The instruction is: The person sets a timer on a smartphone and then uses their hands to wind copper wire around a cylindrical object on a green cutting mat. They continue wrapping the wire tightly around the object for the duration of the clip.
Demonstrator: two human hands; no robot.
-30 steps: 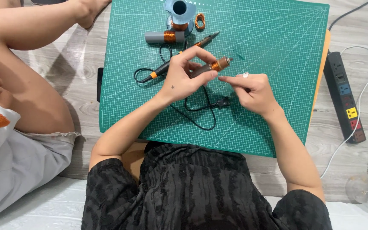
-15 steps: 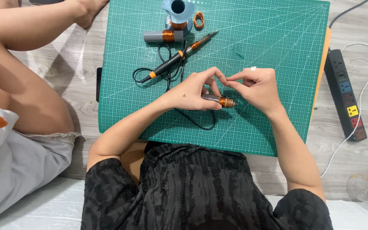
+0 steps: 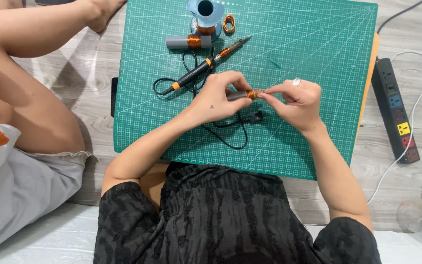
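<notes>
Left hand [image 3: 216,100] grips a small grey rod [image 3: 238,95] wound with copper wire [image 3: 254,94], fingers wrapped round its left end. Right hand [image 3: 296,102] pinches at the coil end from the right, thumb and forefinger closed on it; can't tell if a loose wire strand is between them. Rod is held level, just above the middle of the green cutting mat [image 3: 318,58].

Under the hands: black cable [image 3: 225,139] looping across the mat, its plug [image 3: 256,117] just below the rod. Up-left of the left hand: soldering iron [image 3: 203,63], black with orange bands, lying diagonal, tip pointing up-right. Above that: second grey rod with copper winding [image 3: 189,42], lying flat, beside a blue spool [image 3: 205,12] and a small copper wire ring [image 3: 228,23].

Mat sits on the wooden floor [image 3: 89,93]. Power strip [image 3: 396,110] off the mat's right edge, white cord [image 3: 418,107] trailing beside it. Another person's bare leg [image 3: 30,63] to the left, well apart from the mat work.
</notes>
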